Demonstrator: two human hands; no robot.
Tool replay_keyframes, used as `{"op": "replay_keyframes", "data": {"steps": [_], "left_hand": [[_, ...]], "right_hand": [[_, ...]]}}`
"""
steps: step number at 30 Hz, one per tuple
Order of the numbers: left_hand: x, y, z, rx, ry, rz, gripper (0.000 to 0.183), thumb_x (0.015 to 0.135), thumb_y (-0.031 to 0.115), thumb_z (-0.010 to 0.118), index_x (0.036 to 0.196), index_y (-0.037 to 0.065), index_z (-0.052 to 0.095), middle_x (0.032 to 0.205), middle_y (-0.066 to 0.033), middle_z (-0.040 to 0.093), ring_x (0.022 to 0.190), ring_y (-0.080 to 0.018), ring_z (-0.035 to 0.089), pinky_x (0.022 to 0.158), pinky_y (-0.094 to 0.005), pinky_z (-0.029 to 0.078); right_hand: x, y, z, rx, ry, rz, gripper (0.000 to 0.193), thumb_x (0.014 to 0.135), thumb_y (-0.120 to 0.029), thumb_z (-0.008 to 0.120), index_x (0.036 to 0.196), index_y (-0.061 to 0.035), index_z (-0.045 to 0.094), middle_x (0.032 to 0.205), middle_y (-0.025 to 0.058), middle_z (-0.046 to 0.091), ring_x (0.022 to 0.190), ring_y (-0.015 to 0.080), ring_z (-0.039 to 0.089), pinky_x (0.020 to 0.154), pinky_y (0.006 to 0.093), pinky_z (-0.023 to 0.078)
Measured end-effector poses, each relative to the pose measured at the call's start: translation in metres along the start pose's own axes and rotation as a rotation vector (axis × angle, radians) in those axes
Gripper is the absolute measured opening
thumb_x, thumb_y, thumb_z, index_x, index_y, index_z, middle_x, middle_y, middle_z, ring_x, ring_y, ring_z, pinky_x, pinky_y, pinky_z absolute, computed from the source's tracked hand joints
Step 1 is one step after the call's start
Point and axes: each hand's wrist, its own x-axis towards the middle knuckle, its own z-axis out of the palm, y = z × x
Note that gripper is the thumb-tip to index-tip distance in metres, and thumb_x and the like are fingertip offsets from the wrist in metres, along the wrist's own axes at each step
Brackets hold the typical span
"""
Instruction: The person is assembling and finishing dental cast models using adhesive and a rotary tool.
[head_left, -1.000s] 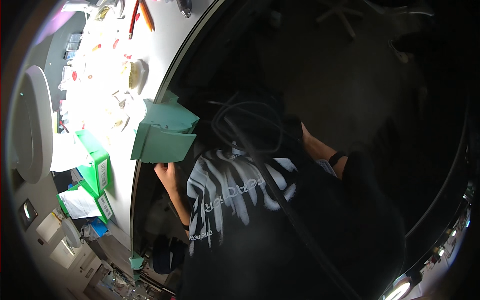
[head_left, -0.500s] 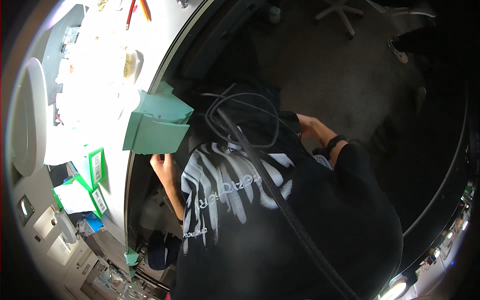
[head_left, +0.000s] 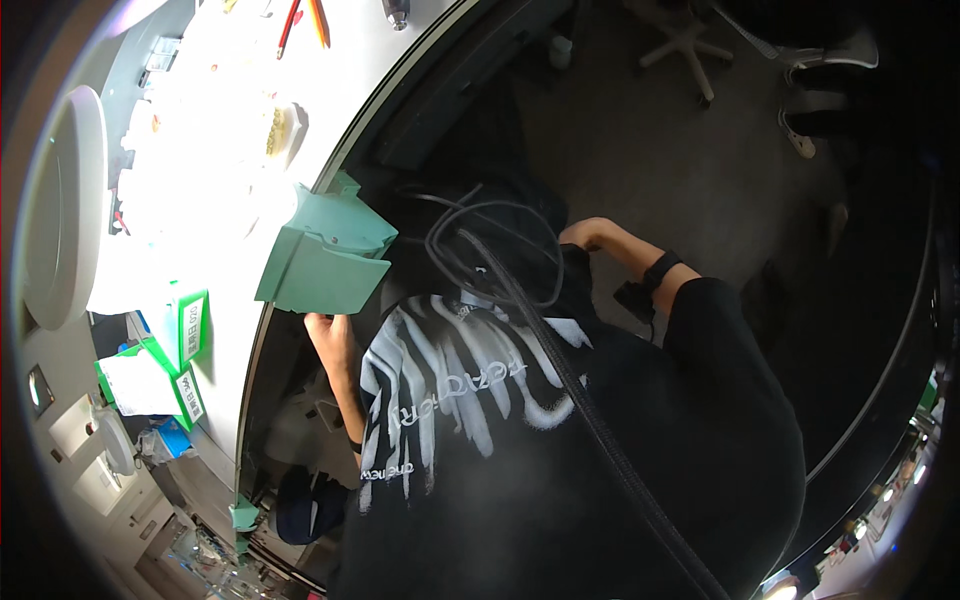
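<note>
Head view looks down on a green plastic bin [head_left: 325, 262] hung at the edge of the desk [head_left: 225, 180], just above the person's lap. Its long axis runs roughly from lower left to upper right along the desk's curved rim, and its sloped open front points out from the desk toward the person's chest.

Directly under the bin's lower edge sits the left hand [head_left: 325, 335], fingertips touching or nearly touching its underside; whether the grip is closed on anything cannot be told, since the bin covers the fingers. The right hand [head_left: 585, 235] is farther right, fingers curled together near a loop of black cable [head_left: 490, 250], and the dark clothing hides whether it clamps the cable. A black wristband [head_left: 660, 270] circles that forearm.

Much of the desk top is washed out by bright light, so the small things there are hard to make out. Left of the bin stand green-and-white boxes [head_left: 165, 360] and a round white lamp head [head_left: 60, 210]. Below the desk all is dark. A chair base [head_left: 685, 45] shows on the floor at the top.
</note>
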Motion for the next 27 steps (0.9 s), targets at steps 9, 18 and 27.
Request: {"op": "replay_keyframes", "data": {"steps": [9,18,27], "left_hand": [[-0.001,-0.014,0.000,-0.248,0.035,0.077,0.024,0.090,0.004,0.059,0.109,-0.010,0.062,0.103,-0.0108,0.068,0.097,-0.0192,0.062,0.089,-0.0322,0.048],[0.002,-0.025,0.016,-0.309,0.056,0.060,0.028,0.088,0.005,0.063,0.112,-0.009,0.063,0.108,-0.0137,0.069,0.098,-0.0215,0.065,0.089,-0.0346,0.050],[0.006,-0.002,0.018,-0.222,-0.037,0.119,0.027,0.089,0.005,0.061,0.113,-0.008,0.064,0.107,-0.0136,0.069,0.101,-0.0225,0.065,0.089,-0.0342,0.050]], "right_hand": [[0.057,0.069,-0.013,-0.756,0.244,-0.712,0.030,0.085,-0.018,0.068,0.107,0.0022,0.070,0.109,0.0189,0.072,0.100,0.0304,0.066,0.085,0.0434,0.049],[0.017,0.025,0.033,-0.206,0.066,-0.562,0.030,0.080,-0.023,0.073,0.091,0.0049,0.067,0.092,0.0244,0.069,0.074,0.0171,0.055,0.069,0.0404,0.047],[0.015,0.024,0.025,-0.222,0.133,-0.552,0.026,0.083,-0.021,0.068,0.095,0.0022,0.070,0.093,0.0195,0.072,0.079,0.0222,0.063,0.071,0.0424,0.049]]}}
